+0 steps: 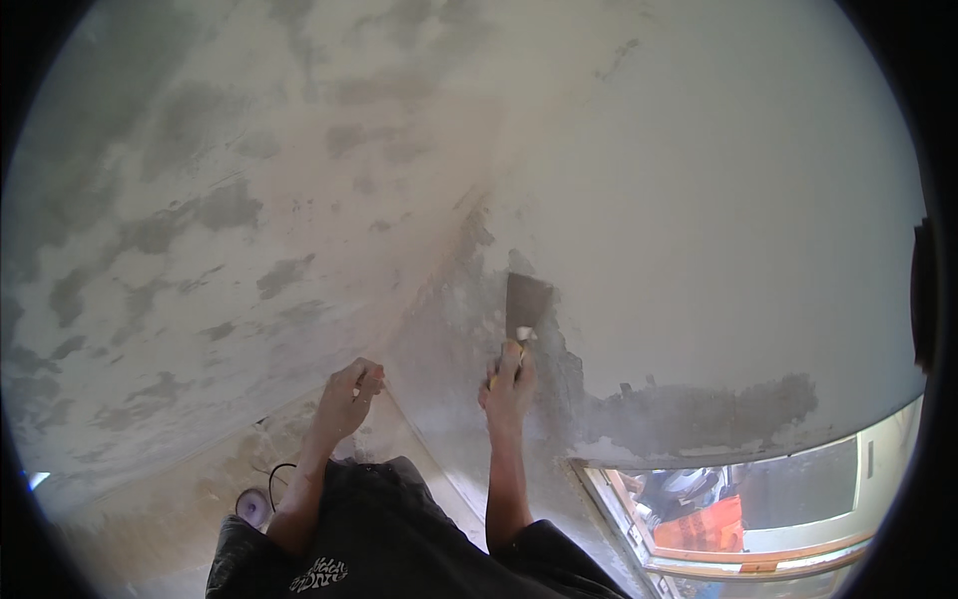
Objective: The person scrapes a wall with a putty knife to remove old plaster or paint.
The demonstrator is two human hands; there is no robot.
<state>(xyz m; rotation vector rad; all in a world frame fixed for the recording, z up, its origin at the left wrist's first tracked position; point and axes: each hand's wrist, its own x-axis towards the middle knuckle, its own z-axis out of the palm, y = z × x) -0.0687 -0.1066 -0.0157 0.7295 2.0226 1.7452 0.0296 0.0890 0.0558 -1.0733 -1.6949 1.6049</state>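
My right hand (509, 389) is closed around the yellow handle of a putty knife (528, 301). Its wide, dark blade lies against the wall (718, 240), where smooth pale plaster meets a rough grey patch (474, 290) by the corner. A small white bit of material shows near the base of the blade. To the left, my left hand (351, 394) is raised with its fingers curled in; whether anything is inside them is hidden. It is apart from the putty knife, in front of the sloping surface (329, 230) blotched with grey.
At the lower right a wood-framed window (788, 569) is set in the wall, with an orange object (701, 526) behind the glass. Bare grey plaster (709, 414) runs above it. A round pale purple object (252, 507) and a dark cable (279, 469) are at the lower left.
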